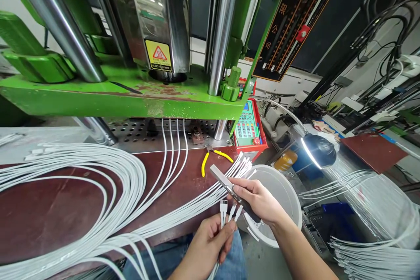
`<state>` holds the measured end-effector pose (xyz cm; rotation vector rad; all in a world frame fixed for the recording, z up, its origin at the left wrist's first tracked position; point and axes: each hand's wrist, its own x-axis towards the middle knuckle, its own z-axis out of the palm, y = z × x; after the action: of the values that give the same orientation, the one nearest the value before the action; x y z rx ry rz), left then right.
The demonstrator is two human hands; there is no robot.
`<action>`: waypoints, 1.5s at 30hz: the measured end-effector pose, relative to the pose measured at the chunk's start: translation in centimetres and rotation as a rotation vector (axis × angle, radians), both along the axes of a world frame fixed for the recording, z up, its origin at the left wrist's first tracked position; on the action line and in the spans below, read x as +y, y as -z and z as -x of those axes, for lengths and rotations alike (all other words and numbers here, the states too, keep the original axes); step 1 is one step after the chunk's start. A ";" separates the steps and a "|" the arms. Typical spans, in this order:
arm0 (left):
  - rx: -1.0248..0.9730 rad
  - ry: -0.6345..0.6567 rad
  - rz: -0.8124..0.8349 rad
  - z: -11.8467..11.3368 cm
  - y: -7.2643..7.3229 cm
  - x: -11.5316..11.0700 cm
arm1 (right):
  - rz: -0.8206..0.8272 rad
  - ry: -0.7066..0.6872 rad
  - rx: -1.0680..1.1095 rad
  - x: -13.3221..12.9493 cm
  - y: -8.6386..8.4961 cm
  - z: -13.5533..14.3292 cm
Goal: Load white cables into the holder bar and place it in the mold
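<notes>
My left hand [208, 245] is closed around several white cables, with their plug ends [223, 208] fanned out above the thumb and forefinger. The cable plugs look like USB connectors. Just above them, my right hand [260, 201] grips a utility knife [224, 178] with a long grey metal body and a dark handle. It slants up and to the left over the plugs; whether it touches them I cannot tell. Behind the knife lies a bundle of white cables [183, 213], its tips reaching the table's right edge.
A green press [124, 103] with steel columns stands ahead, several white cables running out beneath it. Yellow-handled pliers [204, 166] lie by its base. Coiled cables [131, 170] cover the brown table [49, 210]. A white bucket [290, 201], red control box [261, 127] and lamp [316, 151] are right.
</notes>
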<state>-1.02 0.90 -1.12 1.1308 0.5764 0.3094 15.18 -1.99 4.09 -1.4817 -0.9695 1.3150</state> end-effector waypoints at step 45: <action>0.129 -0.132 0.084 -0.2 0.2 0.9 | -0.051 -0.171 -0.211 -0.3 -0.2 0.3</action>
<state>-0.82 1.75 -1.34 1.0382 0.7735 0.3246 14.93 -2.32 4.33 -1.5482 -1.2803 1.2605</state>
